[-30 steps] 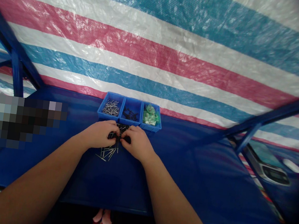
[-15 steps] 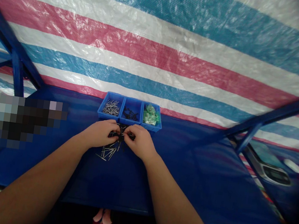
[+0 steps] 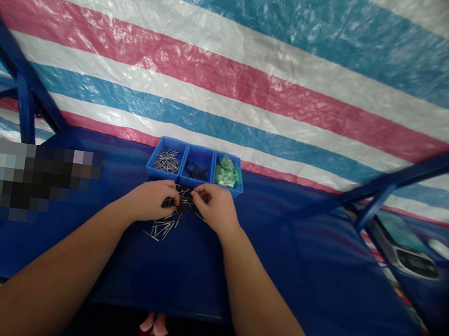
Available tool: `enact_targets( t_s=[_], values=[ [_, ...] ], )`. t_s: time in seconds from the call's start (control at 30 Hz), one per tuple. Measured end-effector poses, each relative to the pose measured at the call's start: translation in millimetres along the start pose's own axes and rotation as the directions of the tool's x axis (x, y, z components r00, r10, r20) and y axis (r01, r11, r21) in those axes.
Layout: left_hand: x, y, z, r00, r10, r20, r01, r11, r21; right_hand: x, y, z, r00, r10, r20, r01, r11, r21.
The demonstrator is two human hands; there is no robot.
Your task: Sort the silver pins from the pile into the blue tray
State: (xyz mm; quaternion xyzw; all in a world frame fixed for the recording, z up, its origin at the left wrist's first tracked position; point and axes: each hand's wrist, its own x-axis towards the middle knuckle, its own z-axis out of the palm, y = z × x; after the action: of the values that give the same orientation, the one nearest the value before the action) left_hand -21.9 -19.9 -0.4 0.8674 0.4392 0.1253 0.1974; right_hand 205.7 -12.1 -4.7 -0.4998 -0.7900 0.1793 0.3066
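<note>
My left hand and my right hand work at a mixed pile of thin black and silver nail-like pins on the blue tabletop. The left fingers are curled in a pinch at the pile's left side; what lies between the fingertips is too small to make out. On the right side, thumb and index finger are pinched together over the pile, their contents also unclear. Nearer to me lies a loose group of silver pins, spread in several directions.
Just behind the hands stand three joined blue bins: one with silver pins, one with black pins, one with green plastic packets. A striped tarp hangs behind. A scale-like device is at right; a blurred patch covers the left.
My right hand has shifted slightly right, away from the left hand, uncovering more of the pile between them. My left hand stays almost in place.
</note>
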Motion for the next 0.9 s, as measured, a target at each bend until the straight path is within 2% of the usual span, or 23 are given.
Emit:
enact_targets(
  t_s=[0.07,0.13,0.33,0.5,0.67,0.83,0.9],
  values=[
    [1,-1,0.8,1.0,0.0,0.001,0.0,1.0,0.0,-3,-4,-4,0.988,-0.082,0.134,0.083,0.996,-0.007],
    [3,-1,1.7,1.0,0.001,0.003,-0.001,1.0,0.005,-6,-6,-5,0.966,-0.135,0.22,0.139,0.99,-0.004],
    [3,-5,5.2,1.0,0.01,-0.018,-0.01,1.0,0.019,-7,-8,1,0.938,-0.192,0.288,0.188,0.981,0.04],
    [3,-4,4.1,0.996,0.029,-0.087,-0.033,0.999,-0.044,-7,-11,1,0.96,-0.152,0.237,0.133,0.986,0.096],
    [5,2,0.2,0.985,0.044,-0.166,-0.062,0.992,-0.108,-7,-15,-1,0.973,-0.136,0.187,0.072,0.947,0.313],
    [5,7,-2.8,0.985,-0.008,-0.173,-0.016,0.99,-0.141,-7,-11,2,0.987,-0.114,0.114,0.061,0.92,0.388],
    [3,7,-4.2,0.985,-0.037,-0.169,0.012,0.989,-0.145,-6,-7,4,0.997,-0.073,0.038,0.053,0.919,0.391]
  ],
)
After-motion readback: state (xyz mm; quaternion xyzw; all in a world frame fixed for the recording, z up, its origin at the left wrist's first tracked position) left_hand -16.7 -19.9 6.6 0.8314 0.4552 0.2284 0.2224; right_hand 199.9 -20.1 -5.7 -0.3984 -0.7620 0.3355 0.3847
